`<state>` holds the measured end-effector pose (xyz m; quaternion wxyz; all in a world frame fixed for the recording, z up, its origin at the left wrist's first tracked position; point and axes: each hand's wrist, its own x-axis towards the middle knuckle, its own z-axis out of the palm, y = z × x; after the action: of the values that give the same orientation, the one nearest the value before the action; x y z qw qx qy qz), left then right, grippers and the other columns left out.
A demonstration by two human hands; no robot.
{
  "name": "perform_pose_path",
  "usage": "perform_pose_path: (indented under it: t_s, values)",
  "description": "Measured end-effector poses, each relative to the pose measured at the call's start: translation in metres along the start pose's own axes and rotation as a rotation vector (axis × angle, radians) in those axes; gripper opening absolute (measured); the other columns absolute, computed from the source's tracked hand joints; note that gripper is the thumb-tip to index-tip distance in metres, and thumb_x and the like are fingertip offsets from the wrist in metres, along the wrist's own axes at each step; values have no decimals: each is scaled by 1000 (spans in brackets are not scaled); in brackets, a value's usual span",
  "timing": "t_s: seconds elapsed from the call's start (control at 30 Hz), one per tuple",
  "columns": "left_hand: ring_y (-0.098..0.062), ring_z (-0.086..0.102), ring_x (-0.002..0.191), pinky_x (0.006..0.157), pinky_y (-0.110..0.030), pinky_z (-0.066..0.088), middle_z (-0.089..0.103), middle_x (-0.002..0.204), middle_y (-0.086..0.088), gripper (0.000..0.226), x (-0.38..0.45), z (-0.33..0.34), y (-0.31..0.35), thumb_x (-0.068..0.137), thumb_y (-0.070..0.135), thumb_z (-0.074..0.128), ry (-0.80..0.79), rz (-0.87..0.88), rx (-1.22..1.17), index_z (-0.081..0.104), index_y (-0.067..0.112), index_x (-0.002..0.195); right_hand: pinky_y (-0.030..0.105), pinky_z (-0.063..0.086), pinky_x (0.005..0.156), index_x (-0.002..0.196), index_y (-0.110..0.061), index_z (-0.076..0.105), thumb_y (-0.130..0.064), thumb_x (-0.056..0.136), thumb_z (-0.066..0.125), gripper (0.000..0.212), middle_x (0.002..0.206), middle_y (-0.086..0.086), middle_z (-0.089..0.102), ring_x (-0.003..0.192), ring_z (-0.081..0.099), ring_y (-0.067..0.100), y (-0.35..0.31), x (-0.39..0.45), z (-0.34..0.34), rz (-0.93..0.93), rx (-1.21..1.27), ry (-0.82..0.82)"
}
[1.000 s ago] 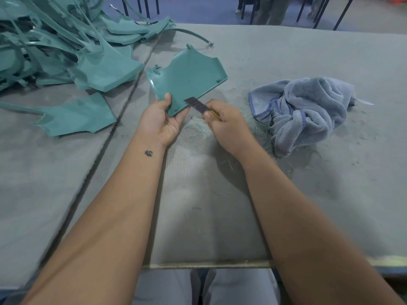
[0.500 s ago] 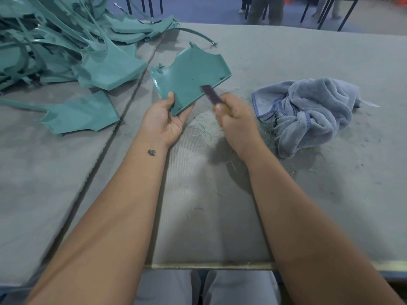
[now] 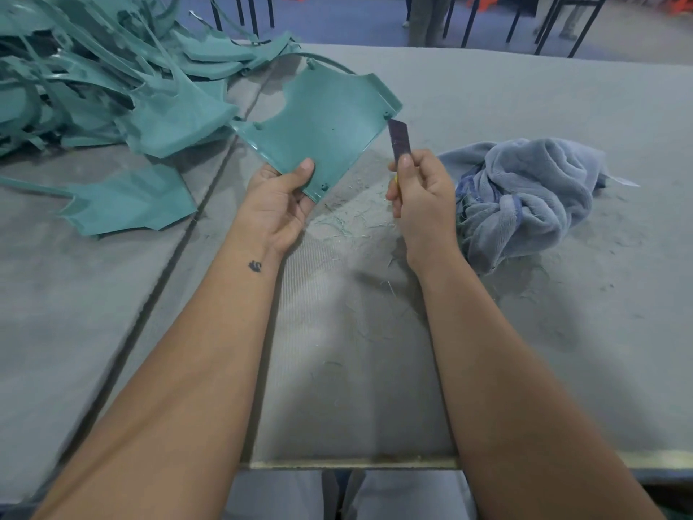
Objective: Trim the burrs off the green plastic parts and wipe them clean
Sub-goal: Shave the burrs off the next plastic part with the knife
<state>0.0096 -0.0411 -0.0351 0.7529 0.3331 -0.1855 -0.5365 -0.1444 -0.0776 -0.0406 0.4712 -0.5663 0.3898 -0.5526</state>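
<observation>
The green plastic part (image 3: 322,125), pinched at its near corner by the left hand (image 3: 279,204) above the tabletop's middle, had tilted up. The right hand (image 3: 420,197), gripping the blade (image 3: 399,138), had swept to the part's right edge; trimming looked unfinished, with the towel (image 3: 525,197) idle nearby.

One head-worn view looks forward and down from the table's (image 3: 562,332) near edge, close over both forearms.

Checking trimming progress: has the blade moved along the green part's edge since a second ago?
Yes. The blade has run from beside the left hand to the green part's far corner.
</observation>
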Motion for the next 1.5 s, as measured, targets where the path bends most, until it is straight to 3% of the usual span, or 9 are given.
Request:
perform_pose_path:
  t_s: [0.13, 0.47, 0.77, 0.97, 1.1, 1.17, 1.27, 1.37, 1.5]
  values:
    - [-20, 72, 73, 63, -28, 60, 73, 87, -11, 20, -1, 0, 1, 94, -9, 48, -8, -31, -34, 61, 4, 102, 26, 28, 47, 82, -16, 53, -15, 103, 43, 24, 62, 3, 45, 51, 33, 13, 0, -1, 0, -19, 14, -61]
    - [-21, 73, 77, 71, -30, 61, 74, 90, -12, 21, 0, -2, 4, 96, -9, 45, -71, -89, 20, 60, 2, 105, 24, 31, 50, 85, -15, 55, -12, 103, 43, 21, 62, 2, 47, 52, 37, 12, -4, -3, 2, -70, 21, -117]
    - [-21, 73, 71, 60, -27, 60, 74, 83, -12, 21, 0, -4, 6, 97, -8, 42, -64, -94, 10, 59, 2, 104, 25, 27, 48, 80, -18, 52, -10, 102, 43, 26, 58, 0, 41, 51, 34, 10, 3, -1, -3, -37, -43, -190]
    - [-19, 73, 73, 66, -28, 61, 74, 82, -11, 23, -2, -2, 4, 97, -8, 41, -74, -64, -27, 60, 4, 100, 17, 33, 47, 73, -20, 63, -10, 96, 55, 27, 52, -3, 49, 45, 39, 6, 2, -9, 0, -92, -244, -444]
    - [-21, 73, 71, 60, -27, 60, 74, 82, -13, 20, -1, -2, 4, 97, -8, 42, -67, -81, -8, 59, 3, 101, 23, 38, 53, 79, -22, 71, -39, 96, 39, 40, 58, -1, 55, 51, 43, 12, -9, 1, -10, 81, 87, -317]
    - [-21, 73, 71, 60, -27, 60, 74, 83, -13, 21, 0, -1, 4, 97, -8, 43, -54, -88, -9, 59, 3, 102, 25, 40, 63, 90, -21, 73, -39, 100, 28, 50, 64, 0, 57, 60, 46, 12, -10, 6, -18, 96, 189, -322]
    - [-21, 73, 71, 60, -27, 60, 74, 84, -13, 20, 2, -1, 4, 96, -8, 44, -32, -83, -38, 59, 3, 103, 24, 34, 71, 100, -19, 73, -30, 103, 29, 45, 71, -6, 55, 67, 43, 9, -9, 8, -18, 116, 239, -308]
    - [-20, 72, 74, 61, -25, 59, 72, 92, -13, 23, 5, -4, 6, 95, -4, 48, -1, -53, -61, 57, 1, 116, 20, 32, 68, 104, -17, 68, -17, 103, 38, 30, 74, -13, 51, 68, 37, 7, -11, 7, -12, 124, 204, -224]
    - [-16, 71, 72, 65, -23, 59, 70, 95, -10, 30, 8, -3, 4, 97, 1, 50, 43, -25, -37, 54, 3, 126, 20, 40, 65, 91, -23, 61, -12, 100, 49, 18, 70, -11, 55, 64, 46, 5, -11, -1, -7, -84, -130, -149]
